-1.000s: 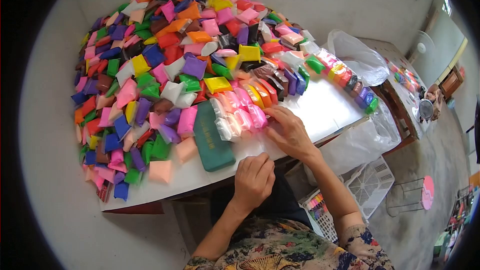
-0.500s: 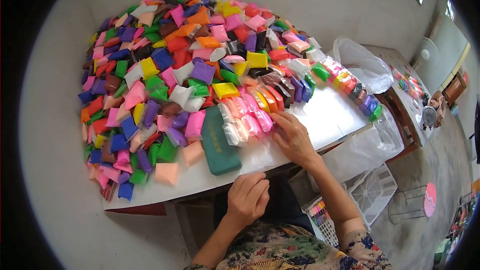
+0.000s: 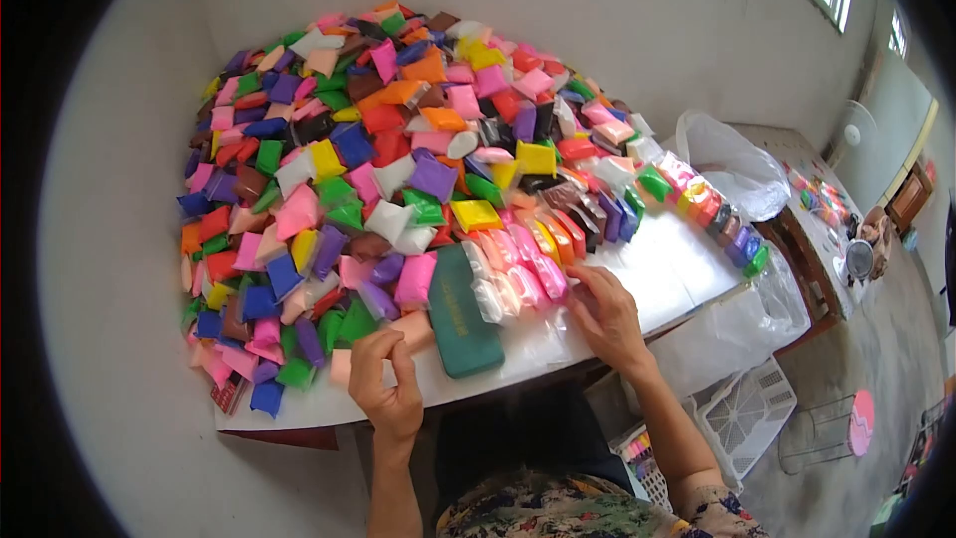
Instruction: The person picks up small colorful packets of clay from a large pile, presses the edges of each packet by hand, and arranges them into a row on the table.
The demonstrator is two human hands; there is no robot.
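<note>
A big heap of small coloured clay packets [image 3: 378, 159] covers a white table [image 3: 667, 259]. My left hand [image 3: 383, 384] is at the heap's near edge with its fingers on a peach packet [image 3: 344, 364]. Just right of it lies a dark green case [image 3: 461, 311]. A row of pink, white and orange packets [image 3: 523, 264] lies in clear plastic film to the right of the case. My right hand [image 3: 609, 314] rests flat on the table with its fingertips at the near end of that row.
A second row of packets [image 3: 712, 214] runs along the table's far right edge beside a clear plastic bag [image 3: 727, 159]. Below the table stand white baskets [image 3: 742, 408]. Another table [image 3: 817, 199] and a fan [image 3: 854, 130] stand at the right.
My left hand moved left from the table's front edge to the heap and closed on a peach packet. My right hand stayed by the pink row.
</note>
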